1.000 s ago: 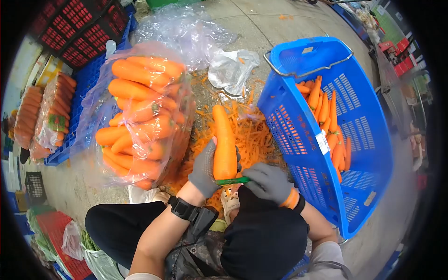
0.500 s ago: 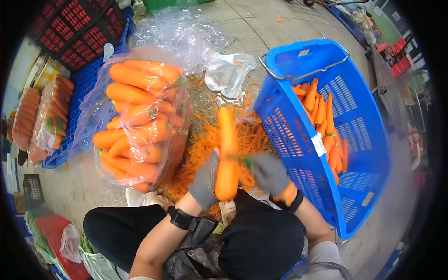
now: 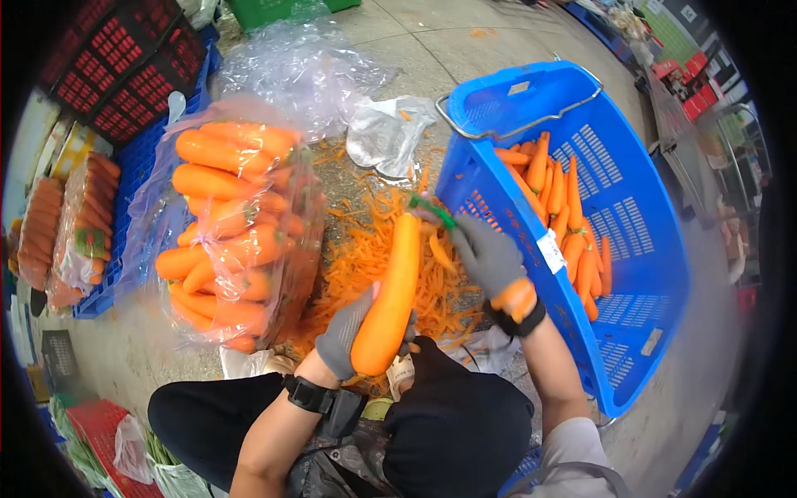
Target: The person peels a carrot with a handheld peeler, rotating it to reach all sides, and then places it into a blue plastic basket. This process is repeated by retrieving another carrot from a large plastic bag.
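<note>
A large peeled-looking carrot [image 3: 390, 290] is held tilted in my left hand [image 3: 342, 332], which wears a grey glove and wraps round its lower part. My right hand [image 3: 490, 256], also gloved in grey, is closed on a green peeler [image 3: 432, 211] at the carrot's upper end. A strip of carrot peel [image 3: 442, 252] hangs just below the peeler. Beneath both hands a heap of orange peelings [image 3: 357, 266] covers the floor. To the left stands a clear plastic bag of carrots [image 3: 237, 224]; on the right, more carrots [image 3: 573, 224] lie in a blue basket [image 3: 643, 249].
Crumpled clear plastic [image 3: 307, 70] and a white bag [image 3: 386, 137] lie on the floor ahead. Black crates [image 3: 124, 70] and bagged carrots [image 3: 87, 220] sit on a blue pallet [image 3: 141, 183] at the left. My knees flank the peelings. The basket has a metal handle [image 3: 540, 120].
The carrot's lower end has swung left and down with my left hand. My right hand has moved up, bringing the peeler from the carrot's middle to its upper end.
</note>
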A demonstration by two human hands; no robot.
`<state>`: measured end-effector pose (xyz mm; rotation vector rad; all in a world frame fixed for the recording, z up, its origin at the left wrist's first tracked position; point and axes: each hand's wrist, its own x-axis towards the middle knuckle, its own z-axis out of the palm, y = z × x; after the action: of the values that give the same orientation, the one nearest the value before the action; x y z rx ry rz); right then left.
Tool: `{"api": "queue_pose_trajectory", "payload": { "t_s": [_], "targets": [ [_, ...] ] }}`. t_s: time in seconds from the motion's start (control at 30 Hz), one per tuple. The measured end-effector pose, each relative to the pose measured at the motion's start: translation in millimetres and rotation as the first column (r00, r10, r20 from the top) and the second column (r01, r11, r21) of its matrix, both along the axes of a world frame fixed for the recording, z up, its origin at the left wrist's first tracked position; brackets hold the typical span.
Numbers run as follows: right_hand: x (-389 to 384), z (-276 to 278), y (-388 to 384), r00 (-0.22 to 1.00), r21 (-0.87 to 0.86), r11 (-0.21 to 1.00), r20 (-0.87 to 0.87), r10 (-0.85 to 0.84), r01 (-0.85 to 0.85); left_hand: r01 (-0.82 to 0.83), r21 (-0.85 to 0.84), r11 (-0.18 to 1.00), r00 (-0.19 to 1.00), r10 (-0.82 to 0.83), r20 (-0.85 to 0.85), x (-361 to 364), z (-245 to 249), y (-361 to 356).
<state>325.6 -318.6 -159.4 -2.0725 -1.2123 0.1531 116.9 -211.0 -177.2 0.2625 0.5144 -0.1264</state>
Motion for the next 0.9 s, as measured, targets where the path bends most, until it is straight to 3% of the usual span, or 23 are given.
{"api": "queue_pose_trajectory", "payload": {
  "t_s": [0.07, 0.13, 0.2, 0.23, 0.3, 0.33, 0.4, 0.43, 0.5, 0.53, 0.6, 0.67, 0.73, 0.77, 0.8, 0.83, 0.87, 0.9],
  "targets": [
    [5.4, 4.9, -0.5, 0.996, 0.003, 0.999, -0.080, -0.042, 0.042, 0.014, -0.011, 1.000, 0.997, -0.013, 0.081, -1.3, 8.1, 2.9],
    [1.1, 8.5, -4.5, 0.984, -0.007, 0.999, -0.171, -0.053, 0.052, -0.002, -0.048, 0.999, 0.999, 0.004, 0.044, -3.3, 13.7, 4.9],
    [-15.2, 10.3, -21.9, 0.973, -0.012, 0.976, -0.077, 0.217, -0.219, 0.015, -0.054, 0.998, 1.000, -0.014, 0.028, -3.6, 11.4, 8.4],
    [-19.0, 8.3, -22.9, 0.973, -0.011, 0.976, -0.078, 0.217, -0.219, 0.015, -0.053, 0.998, 1.000, -0.014, 0.026, -3.1, 13.9, 8.9],
    [-27.3, 3.4, -26.2, 0.914, -0.029, 0.916, -0.083, 0.397, -0.400, 0.054, -0.021, 0.998, 0.998, -0.054, -0.030, -3.0, 23.2, 6.9],
    [-14.9, -8.2, -23.6, 0.917, -0.031, 0.919, -0.085, 0.390, -0.394, 0.061, -0.024, 0.998, 0.998, -0.061, -0.031, -3.2, 24.5, 6.6],
    [21.4, -36.4, -12.6, 0.998, 0.001, 0.999, 0.031, -0.053, 0.053, 0.041, -0.027, 0.999, 0.997, -0.039, 0.064, -5.2, 27.7, 6.8],
    [19.8, -28.7, -11.7, 0.998, 0.006, 0.999, 0.035, -0.054, 0.054, 0.041, -0.021, 0.999, 0.997, -0.040, 0.068, -3.0, 31.7, 7.9],
    [8.5, -3.4, -11.5, 0.977, 0.062, 0.990, -0.176, -0.117, 0.130, 0.021, -0.130, 0.991, 0.999, -0.017, 0.031, -1.5, 38.4, 6.8],
    [-4.2, 3.6, -17.6, 0.977, 0.057, 0.991, -0.182, -0.112, 0.124, 0.015, -0.135, 0.991, 1.000, -0.011, 0.025, -3.5, 35.8, 6.4],
    [-25.7, 13.5, -24.0, 0.968, 0.016, 0.977, -0.130, 0.215, -0.215, 0.103, -0.053, 0.993, 0.987, -0.095, 0.130, -0.8, 27.7, 10.8],
    [-21.7, 5.4, -21.9, 0.966, -0.062, 0.978, -0.178, 0.187, -0.201, 0.123, -0.056, 0.991, 0.992, -0.120, 0.043, -1.9, 36.4, 9.8],
    [0.6, -13.8, -10.3, 0.998, -0.002, 0.998, -0.005, -0.059, 0.059, 0.140, -0.049, 0.989, 0.989, -0.142, -0.042, -2.3, 44.5, 5.9],
    [5.0, -11.4, -10.1, 0.991, 0.054, 0.996, -0.111, -0.068, 0.074, 0.130, -0.126, 0.983, 0.990, -0.136, -0.045, -1.4, 47.0, 3.4],
    [1.6, -6.7, -12.4, 0.992, 0.062, 0.996, -0.107, -0.064, 0.071, 0.106, -0.204, 0.973, 0.992, -0.118, -0.048, -2.7, 47.5, 1.6],
    [-10.8, 2.0, -21.3, 0.974, 0.059, 0.998, -0.228, -0.009, 0.024, 0.146, -0.014, 0.989, 0.972, -0.140, 0.188, -7.9, 35.0, 0.7],
    [-21.0, 11.3, -30.1, 0.939, 0.063, 0.998, -0.342, 0.038, -0.017, 0.145, -0.015, 0.989, 0.972, -0.139, 0.188, -9.6, 35.0, 0.8],
    [-26.8, 20.3, -34.3, 0.960, 0.008, 0.988, -0.232, 0.155, -0.157, 0.164, -0.008, 0.986, 0.965, -0.159, 0.209, -9.2, 35.3, 1.5]
  ]
}}
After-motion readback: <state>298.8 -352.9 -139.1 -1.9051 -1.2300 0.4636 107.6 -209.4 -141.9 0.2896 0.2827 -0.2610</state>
